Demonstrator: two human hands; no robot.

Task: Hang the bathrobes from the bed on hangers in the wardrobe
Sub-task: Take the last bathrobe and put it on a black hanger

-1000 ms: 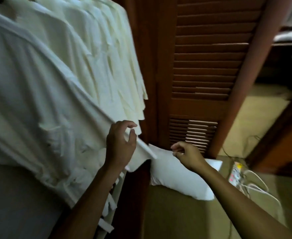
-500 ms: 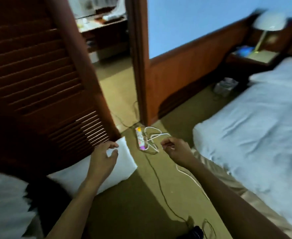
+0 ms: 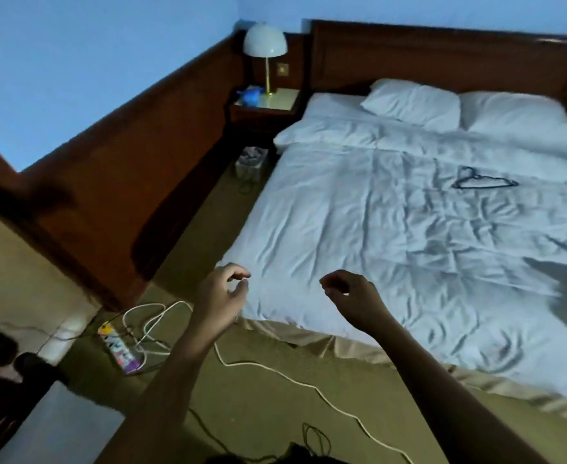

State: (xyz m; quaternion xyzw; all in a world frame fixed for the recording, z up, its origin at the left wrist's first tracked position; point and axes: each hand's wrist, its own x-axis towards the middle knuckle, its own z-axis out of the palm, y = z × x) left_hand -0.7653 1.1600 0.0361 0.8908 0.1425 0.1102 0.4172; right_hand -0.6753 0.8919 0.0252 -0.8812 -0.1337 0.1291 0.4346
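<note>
Wide white rumpled-duvet bed [image 3: 375, 246] fills right side. Bare left hand [image 3: 220, 293], right hand [image 3: 352, 296] raised over near bed edge, fingers loosely curled, gripping nothing. Thin dark wire hanger [image 3: 482, 187] lies flat mid-duvet, well apart from hands.

No lettering, number or sign can be read anywhere in the frame. The power strip [image 3: 118, 350] on the floor [image 3: 275, 413] at lower left carries bright multicoloured markings, too blurred to make out. The small wall plate [image 3: 282, 69] beside the lamp [image 3: 265, 40] at upper centre shows no legible mark.
</note>
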